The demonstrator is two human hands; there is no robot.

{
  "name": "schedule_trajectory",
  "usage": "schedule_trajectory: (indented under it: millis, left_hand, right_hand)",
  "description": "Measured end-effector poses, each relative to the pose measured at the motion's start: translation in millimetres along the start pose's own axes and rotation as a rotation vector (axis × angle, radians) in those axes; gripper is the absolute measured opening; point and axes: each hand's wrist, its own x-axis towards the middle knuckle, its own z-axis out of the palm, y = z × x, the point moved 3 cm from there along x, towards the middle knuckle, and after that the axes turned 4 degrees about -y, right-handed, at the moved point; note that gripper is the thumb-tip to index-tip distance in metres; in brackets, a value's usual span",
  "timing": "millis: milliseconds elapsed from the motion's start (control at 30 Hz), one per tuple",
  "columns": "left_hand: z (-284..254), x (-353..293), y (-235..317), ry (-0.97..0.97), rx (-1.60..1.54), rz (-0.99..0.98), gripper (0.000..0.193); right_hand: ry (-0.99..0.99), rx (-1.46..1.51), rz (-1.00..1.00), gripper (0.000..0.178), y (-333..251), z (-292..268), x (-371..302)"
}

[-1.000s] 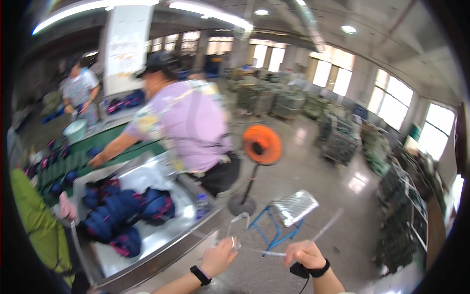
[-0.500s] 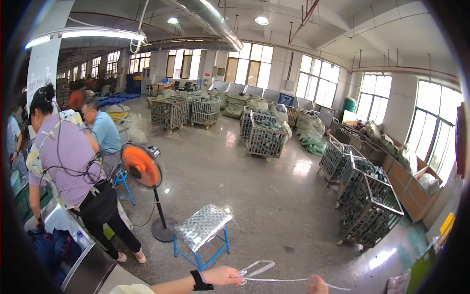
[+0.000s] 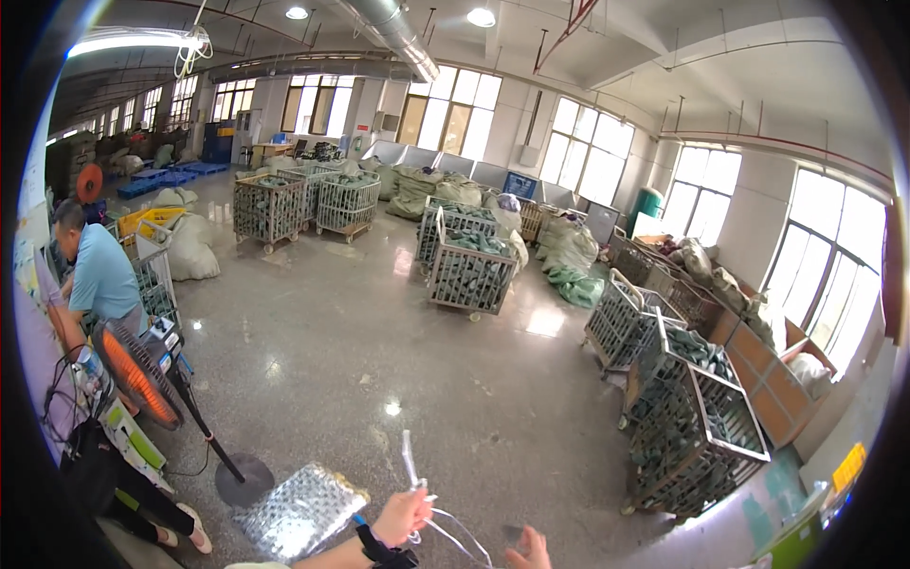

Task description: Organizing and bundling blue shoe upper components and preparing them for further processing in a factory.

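Note:
My left hand [image 3: 403,517], with a black band on its wrist, is closed around a thin white strap [image 3: 409,460]. One end of the strap sticks up above the fist, and a loose loop hangs down to the right. My right hand [image 3: 529,550] is at the lower edge, partly cut off, its visible fingers apart and the strap's loop just left of it. No strap shows between those fingers. Left of my left hand is a stool with a silvery padded seat [image 3: 301,512].
An orange pedestal fan [image 3: 137,375] stands at left, beside a person in blue [image 3: 102,270] and another person mostly cut off. Metal cage carts [image 3: 697,436] of green-grey pieces line the right. More carts [image 3: 471,270] and large sacks [image 3: 569,242] stand farther back.
The view has swung right and my hands appear farther left. My left hand has risen with the strap, whose end now points up. The right hand has come away from the strap's stretched line.

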Motion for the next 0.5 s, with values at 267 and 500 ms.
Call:
schedule_trajectory:
  millis: [267, 500]
  left_hand:
    - [-15, 185, 27, -0.093, 0.134, -0.061, 0.043]
    - [-198, 310, 78, 0.347, 0.622, -0.115, 0.044]
  right_hand:
    - [-0.534, 1.107, 0.205, 0.045, -27, 56, 181]
    - [-0.469, 0.693, 0.454, 0.022, 65, 97, 383]
